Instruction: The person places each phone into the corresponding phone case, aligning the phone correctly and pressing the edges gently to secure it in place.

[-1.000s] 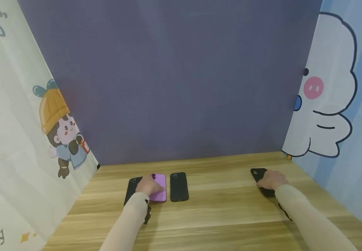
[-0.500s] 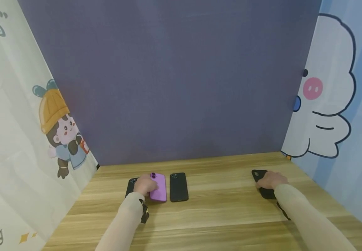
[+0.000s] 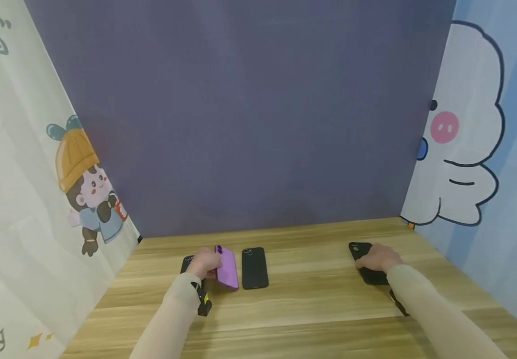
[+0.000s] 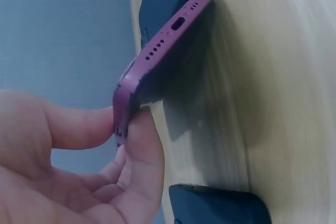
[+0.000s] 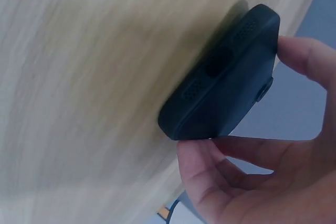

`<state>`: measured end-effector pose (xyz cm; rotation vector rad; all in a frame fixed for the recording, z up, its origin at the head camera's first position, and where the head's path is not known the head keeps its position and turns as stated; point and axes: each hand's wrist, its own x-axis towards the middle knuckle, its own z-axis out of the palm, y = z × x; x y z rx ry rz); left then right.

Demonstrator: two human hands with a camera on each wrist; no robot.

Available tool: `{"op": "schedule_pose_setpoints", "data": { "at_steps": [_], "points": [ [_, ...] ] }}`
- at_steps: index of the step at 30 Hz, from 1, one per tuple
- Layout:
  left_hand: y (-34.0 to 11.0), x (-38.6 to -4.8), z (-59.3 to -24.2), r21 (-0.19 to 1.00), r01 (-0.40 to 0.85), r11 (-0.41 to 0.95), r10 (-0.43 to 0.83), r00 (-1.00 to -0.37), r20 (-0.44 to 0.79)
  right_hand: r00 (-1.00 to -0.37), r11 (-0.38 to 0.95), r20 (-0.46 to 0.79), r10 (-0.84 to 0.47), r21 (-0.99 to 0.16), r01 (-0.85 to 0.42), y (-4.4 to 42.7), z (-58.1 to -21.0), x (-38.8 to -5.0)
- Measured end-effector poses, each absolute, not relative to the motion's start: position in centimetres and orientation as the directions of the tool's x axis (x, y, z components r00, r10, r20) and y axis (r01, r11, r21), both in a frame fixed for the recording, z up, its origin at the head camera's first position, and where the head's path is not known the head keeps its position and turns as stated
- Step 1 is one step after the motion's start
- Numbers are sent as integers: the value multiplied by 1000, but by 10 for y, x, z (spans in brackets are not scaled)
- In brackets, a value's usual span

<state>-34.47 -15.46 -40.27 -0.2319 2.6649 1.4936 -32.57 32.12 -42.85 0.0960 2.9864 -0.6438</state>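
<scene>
My left hand pinches the left edge of a purple smartphone between thumb and fingers. That phone is tilted, its left side raised and its right side low, with its charging port toward the camera in the left wrist view. At the right, my right hand holds a black smartphone by its two long sides, thumb on one and fingers on the other. Whether this phone touches the table cannot be told. A second black phone lies flat just right of the purple one. Partly hidden behind my left hand is another black phone.
The phones are on a wood-grain table. A dark grey-blue panel rises along its back edge. Printed cartoon curtains hang at the left and right. A wide stretch of table separates the middle black phone from the right one.
My left hand has tipped up the left side of the purple phone, which lay flat before. My right hand and its black phone have shifted slightly left.
</scene>
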Motion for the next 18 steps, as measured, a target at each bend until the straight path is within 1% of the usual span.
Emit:
{"op": "schedule_pose_setpoints", "data": {
  "at_steps": [6,12,18],
  "points": [
    [-155,-344,-400,844,-164,510,-95,-986,-134,-997,898,-81,17,-436,51,313,-429,-330],
    [-152,-343,-397,876,-139,462,-75,-990,-117,-998,884,-57,15,-466,40,299,-429,-330],
    [-147,-340,-398,894,-119,432,-68,-993,-99,-999,842,-46,13,-539,36,285,-429,-328]
  ]
}}
